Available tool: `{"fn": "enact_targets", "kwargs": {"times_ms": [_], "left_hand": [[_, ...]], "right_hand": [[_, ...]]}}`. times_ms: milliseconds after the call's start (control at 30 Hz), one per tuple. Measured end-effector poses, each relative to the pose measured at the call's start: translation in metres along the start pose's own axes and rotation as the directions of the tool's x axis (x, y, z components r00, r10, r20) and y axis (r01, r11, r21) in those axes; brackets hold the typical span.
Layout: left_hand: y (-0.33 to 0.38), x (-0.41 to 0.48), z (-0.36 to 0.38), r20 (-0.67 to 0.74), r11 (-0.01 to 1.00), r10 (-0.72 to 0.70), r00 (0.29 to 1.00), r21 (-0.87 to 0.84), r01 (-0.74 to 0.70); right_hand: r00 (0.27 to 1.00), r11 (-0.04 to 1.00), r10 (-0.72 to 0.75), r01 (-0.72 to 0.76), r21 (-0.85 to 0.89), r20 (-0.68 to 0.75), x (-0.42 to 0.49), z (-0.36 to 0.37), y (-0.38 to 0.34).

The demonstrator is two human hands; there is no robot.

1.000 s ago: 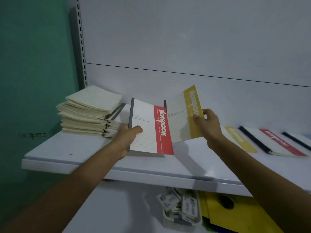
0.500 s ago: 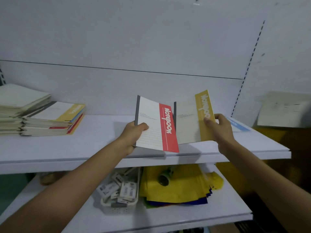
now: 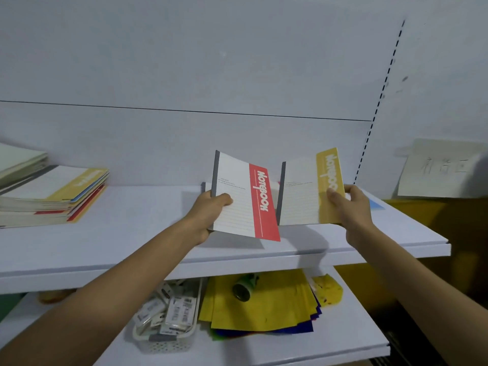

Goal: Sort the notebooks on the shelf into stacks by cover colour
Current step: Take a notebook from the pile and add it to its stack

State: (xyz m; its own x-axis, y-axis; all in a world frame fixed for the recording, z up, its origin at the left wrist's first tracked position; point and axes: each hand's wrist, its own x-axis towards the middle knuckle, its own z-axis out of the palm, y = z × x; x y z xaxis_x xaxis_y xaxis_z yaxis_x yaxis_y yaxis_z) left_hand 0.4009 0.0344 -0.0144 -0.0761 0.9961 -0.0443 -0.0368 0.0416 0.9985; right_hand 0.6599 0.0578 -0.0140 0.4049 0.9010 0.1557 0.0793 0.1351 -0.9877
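My left hand (image 3: 208, 210) pinches the red-banded white paper notebook (image 3: 248, 204), my right hand (image 3: 351, 207) the yellow-banded notebook (image 3: 303, 196); I should stack them well apart.

The white shelf (image 3: 132, 233) in front of me carries a mixed stack of notebooks (image 3: 52, 196) at its left end and a flat blue-cornered cover (image 3: 376, 204) at its right.

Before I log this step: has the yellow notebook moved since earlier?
Yes. The yellow notebook has moved right, nearer the slotted upright, clear of the red notebook.
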Motion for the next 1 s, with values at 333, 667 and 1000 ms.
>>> {"fn": "enact_targets", "kwargs": {"times_ms": [333, 667, 1000], "left_hand": [[-0.002, 0.106, 0.029, 0.053, 0.994, -0.094, 0.994, -0.046, 0.097], [-0.028, 0.188, 0.092, 0.076, 0.992, -0.117, 0.990, 0.061, 0.112], [-0.048, 0.191, 0.118, -0.034, 0.731, 0.277, 0.960, 0.656, -0.188]], "right_hand": [[0.983, 0.996, -0.092, 0.091, -0.009, -0.158, 0.077, 0.006, -0.025], [0.992, 0.984, 0.082, -0.066, 0.165, -0.094, 0.132, 0.004, -0.019], [0.996, 0.989, 0.090, -0.093, 0.114, 0.023, 0.174, 0.015, 0.001]]}}
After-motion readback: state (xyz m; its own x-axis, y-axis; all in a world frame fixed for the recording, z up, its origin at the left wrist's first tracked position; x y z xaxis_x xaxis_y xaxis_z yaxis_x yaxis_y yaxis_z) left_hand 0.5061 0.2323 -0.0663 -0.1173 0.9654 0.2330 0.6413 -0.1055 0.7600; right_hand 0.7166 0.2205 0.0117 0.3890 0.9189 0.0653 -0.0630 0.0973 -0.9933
